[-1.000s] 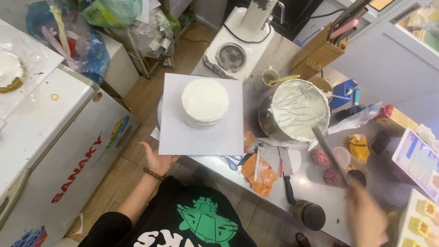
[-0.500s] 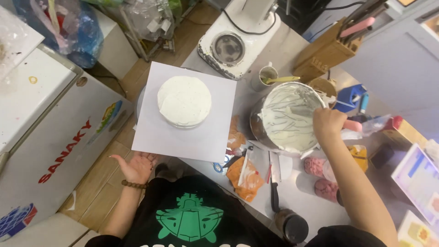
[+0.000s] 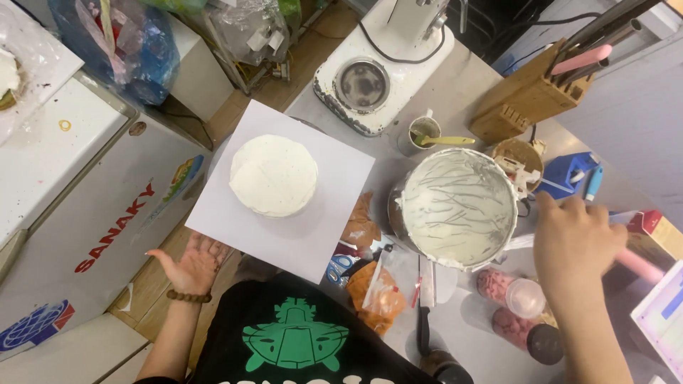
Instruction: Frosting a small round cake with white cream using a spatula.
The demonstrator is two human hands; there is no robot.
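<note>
Freezer lid (image 3: 64, 156), white and broad, fills the left of the view, with one blue plastic bag (image 3: 128, 43) set above it. One square white board (image 3: 284, 192) is laid on the counter (image 3: 455, 92), turned so that a corner points toward the person. One round white cake (image 3: 274, 174) is seen in the middle of the board, flat on top, with no long axis to speak of. One metal bowl (image 3: 455, 206) of white cream is placed just right of the board, its rim near the board's right corner. One white mixer base (image 3: 377, 78) is seen above the bowl, and one wooden knife block (image 3: 530, 99) to its right. One small cup (image 3: 425, 131) with a yellow-handled tool is stood between mixer and bowl.

The right hand (image 3: 576, 242) is held at the bowl's right rim, fingers curled together over a long pale tool; the tool's axis is seen running left to right, its far end toward the bowl, though the grip itself is hidden under the hand. The left hand (image 3: 193, 264) is held below the board's lower left edge, palm up, fingers spread apart, with nothing in it. Two orange bags (image 3: 377, 291) are laid below the bowl. Two jars of pink bits (image 3: 509, 306) are stood lower right.
</note>
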